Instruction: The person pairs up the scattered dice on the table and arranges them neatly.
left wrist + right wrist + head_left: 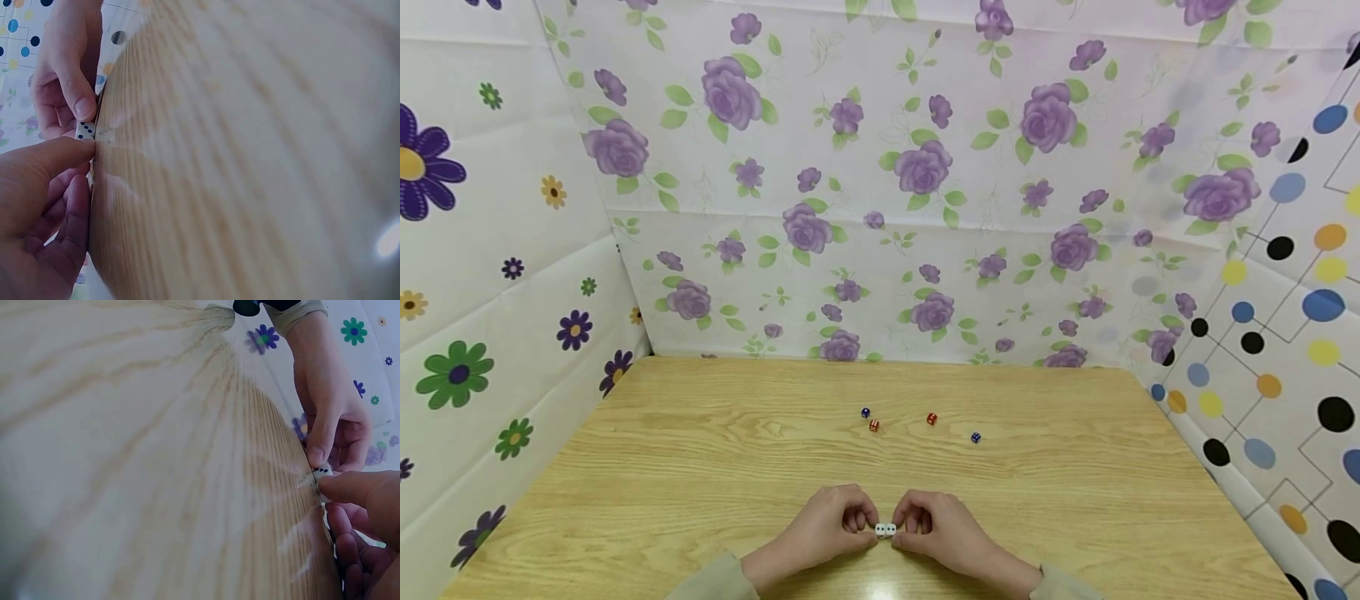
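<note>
Two white dice with dark pips sit side by side at the front middle of the table in the head view. My left hand [829,523] pinches the left white die [880,529] between thumb and forefinger. On the other side, my right hand [946,531] holds the right white die [891,529] the same way. The hands face each other, with the dice close together between the fingertips. In the left wrist view, a white die [85,130] shows between the two thumbs, low against the tabletop. Fingers cover much of both dice.
Farther back on the wooden table [715,450] lie a blue die [866,412] next to a red die [874,426], another red die [932,419], and a second blue die [976,437] to the right. Patterned cloth [925,275] hangs behind and on both sides.
</note>
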Action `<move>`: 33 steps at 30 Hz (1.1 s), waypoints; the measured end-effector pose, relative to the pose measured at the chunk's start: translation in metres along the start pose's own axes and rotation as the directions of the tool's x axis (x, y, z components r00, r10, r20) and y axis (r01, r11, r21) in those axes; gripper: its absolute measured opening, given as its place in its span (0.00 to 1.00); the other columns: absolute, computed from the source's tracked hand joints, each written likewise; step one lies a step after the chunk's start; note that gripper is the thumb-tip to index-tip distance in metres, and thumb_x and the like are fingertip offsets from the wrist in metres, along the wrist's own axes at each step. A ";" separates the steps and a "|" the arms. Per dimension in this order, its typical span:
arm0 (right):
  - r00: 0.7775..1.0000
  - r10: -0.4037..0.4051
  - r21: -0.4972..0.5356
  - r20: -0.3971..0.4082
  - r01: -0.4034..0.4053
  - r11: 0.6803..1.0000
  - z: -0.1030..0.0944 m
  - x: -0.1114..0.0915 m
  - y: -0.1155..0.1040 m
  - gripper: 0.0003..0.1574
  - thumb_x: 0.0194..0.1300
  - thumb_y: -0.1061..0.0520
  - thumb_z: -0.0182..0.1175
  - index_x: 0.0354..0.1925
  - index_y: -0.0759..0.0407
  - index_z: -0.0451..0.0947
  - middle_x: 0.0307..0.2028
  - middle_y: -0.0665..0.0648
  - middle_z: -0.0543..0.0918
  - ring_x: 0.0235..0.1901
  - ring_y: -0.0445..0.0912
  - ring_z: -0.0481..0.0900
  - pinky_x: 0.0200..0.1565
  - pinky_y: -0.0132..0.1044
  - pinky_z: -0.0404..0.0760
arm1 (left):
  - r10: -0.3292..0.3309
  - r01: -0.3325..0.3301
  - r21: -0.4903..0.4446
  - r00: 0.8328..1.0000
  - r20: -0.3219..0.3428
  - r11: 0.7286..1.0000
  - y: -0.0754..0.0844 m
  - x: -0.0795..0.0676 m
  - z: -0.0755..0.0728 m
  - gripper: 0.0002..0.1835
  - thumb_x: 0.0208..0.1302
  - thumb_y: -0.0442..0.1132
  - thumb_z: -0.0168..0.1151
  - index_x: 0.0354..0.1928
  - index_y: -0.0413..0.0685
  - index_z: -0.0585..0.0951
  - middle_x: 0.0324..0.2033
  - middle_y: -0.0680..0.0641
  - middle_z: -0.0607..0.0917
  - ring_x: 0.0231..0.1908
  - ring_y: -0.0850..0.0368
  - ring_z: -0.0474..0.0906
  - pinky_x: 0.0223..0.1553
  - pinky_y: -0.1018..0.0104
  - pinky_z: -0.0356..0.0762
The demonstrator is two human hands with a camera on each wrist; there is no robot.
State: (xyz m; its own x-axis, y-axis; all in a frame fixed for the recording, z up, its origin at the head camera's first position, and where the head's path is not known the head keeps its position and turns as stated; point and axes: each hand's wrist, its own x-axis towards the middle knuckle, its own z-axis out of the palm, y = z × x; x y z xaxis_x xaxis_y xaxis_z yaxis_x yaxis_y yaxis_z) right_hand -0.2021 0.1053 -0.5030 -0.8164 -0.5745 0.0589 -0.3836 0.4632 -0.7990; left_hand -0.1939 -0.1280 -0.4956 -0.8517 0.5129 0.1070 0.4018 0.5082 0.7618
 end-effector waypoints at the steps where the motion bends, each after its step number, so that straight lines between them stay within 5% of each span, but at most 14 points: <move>1: 1.000 0.000 0.000 0.000 0.000 1.000 0.000 0.000 0.000 0.10 0.59 0.47 0.71 0.36 0.46 0.80 0.23 0.42 0.77 0.20 0.30 0.69 0.24 0.25 0.70 | -0.001 0.001 0.000 1.000 0.000 1.000 0.000 0.000 0.000 0.07 0.54 0.35 0.74 0.32 0.50 0.84 0.27 0.54 0.81 0.27 0.73 0.72 0.30 0.78 0.74; 24: 1.000 -0.002 -0.020 0.000 0.002 1.000 0.000 0.001 0.000 0.10 0.59 0.47 0.71 0.36 0.46 0.80 0.23 0.41 0.76 0.20 0.30 0.68 0.23 0.25 0.69 | -0.024 0.024 -0.003 1.000 0.019 1.000 0.002 0.000 -0.003 0.08 0.53 0.36 0.75 0.33 0.49 0.83 0.28 0.54 0.81 0.27 0.72 0.72 0.30 0.78 0.73; 33: 1.000 0.008 -0.028 0.006 -0.008 1.000 0.000 0.001 0.000 0.10 0.59 0.46 0.71 0.36 0.45 0.80 0.23 0.41 0.76 0.20 0.31 0.68 0.24 0.25 0.69 | 0.022 0.003 -0.121 0.979 0.204 0.993 -0.005 0.008 -0.024 0.12 0.54 0.37 0.75 0.40 0.46 0.84 0.33 0.48 0.85 0.31 0.69 0.76 0.33 0.76 0.77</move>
State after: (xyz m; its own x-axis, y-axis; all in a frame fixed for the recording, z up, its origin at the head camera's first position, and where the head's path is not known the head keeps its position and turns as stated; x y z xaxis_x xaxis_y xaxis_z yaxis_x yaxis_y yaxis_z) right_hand -0.2027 0.1042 -0.5028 -0.8170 -0.5746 0.0487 -0.3889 0.4868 -0.7821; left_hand -0.2113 -0.1430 -0.4833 -0.7560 0.6545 -0.0093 0.3554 0.4224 0.8338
